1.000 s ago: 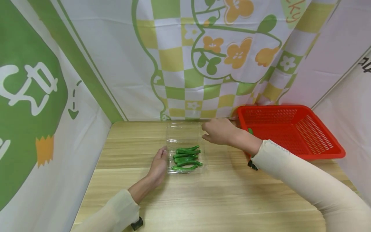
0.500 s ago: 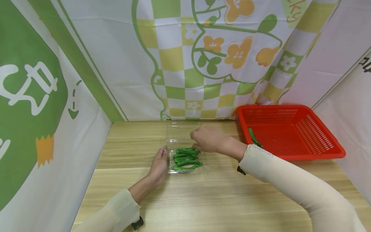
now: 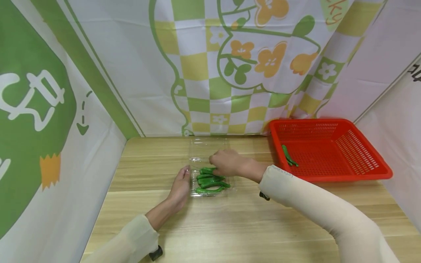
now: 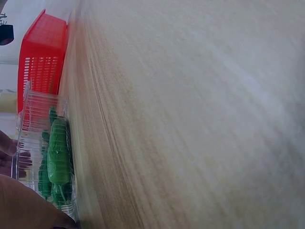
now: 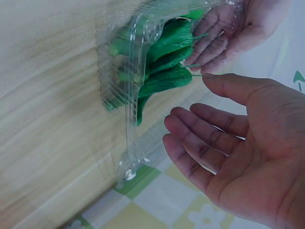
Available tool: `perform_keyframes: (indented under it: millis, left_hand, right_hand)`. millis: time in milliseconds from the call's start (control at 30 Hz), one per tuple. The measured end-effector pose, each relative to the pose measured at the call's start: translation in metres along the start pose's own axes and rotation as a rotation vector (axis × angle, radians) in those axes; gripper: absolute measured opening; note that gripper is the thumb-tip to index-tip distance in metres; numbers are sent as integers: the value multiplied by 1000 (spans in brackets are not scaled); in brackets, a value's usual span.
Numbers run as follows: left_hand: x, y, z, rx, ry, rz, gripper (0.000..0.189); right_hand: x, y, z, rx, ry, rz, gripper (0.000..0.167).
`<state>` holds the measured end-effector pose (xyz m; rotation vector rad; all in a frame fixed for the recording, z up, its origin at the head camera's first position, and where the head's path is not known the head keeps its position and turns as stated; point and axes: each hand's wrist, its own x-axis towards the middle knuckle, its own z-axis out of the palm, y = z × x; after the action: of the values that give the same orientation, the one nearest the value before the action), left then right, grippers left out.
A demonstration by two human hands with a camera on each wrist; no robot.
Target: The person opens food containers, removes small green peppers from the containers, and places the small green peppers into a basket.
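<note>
My left hand (image 3: pixel 179 188) lies along the left side of a clear plastic clamshell container (image 3: pixel 194 194), its straight fingers touching the wall in the right wrist view. The container's lid (image 3: pixel 208 148) is folded back toward the curtain. Several green chili peppers (image 3: pixel 210 180) lie side by side inside, most of them crosswise in the head view. Over their right ends is my right hand (image 3: pixel 230 162), covering part of the upper ones. In the right wrist view that right hand (image 5: pixel 233 143) has loosely bent fingers with nothing between them, thumb tip near a pepper's stem.
A red plastic basket (image 3: pixel 371 153) stands at the right, with green chili peppers (image 3: pixel 288 156) near its left wall. Behind the wooden table (image 3: pixel 210 230) hangs a patterned curtain (image 3: pixel 198 91). A printed wall (image 3: pixel 108 164) borders the left side.
My right hand has moved left and nearer, from beside the lid to over the peppers. The sleeve has moved off the basket's left side, uncovering peppers there. My left hand stays in place.
</note>
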<state>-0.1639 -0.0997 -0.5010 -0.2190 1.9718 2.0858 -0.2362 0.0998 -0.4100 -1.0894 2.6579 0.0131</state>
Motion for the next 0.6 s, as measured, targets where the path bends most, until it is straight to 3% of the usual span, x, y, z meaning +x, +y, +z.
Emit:
perform_keyframes:
  millis: [200,600]
  left_hand:
    - [0,0,1,1,7,-2,55]
    - [1,-1,0,7,3,6,55]
  right_hand:
    - [9,-3,9,-31,-2,9,12]
    - [21,-13,29,-73,35,49,8]
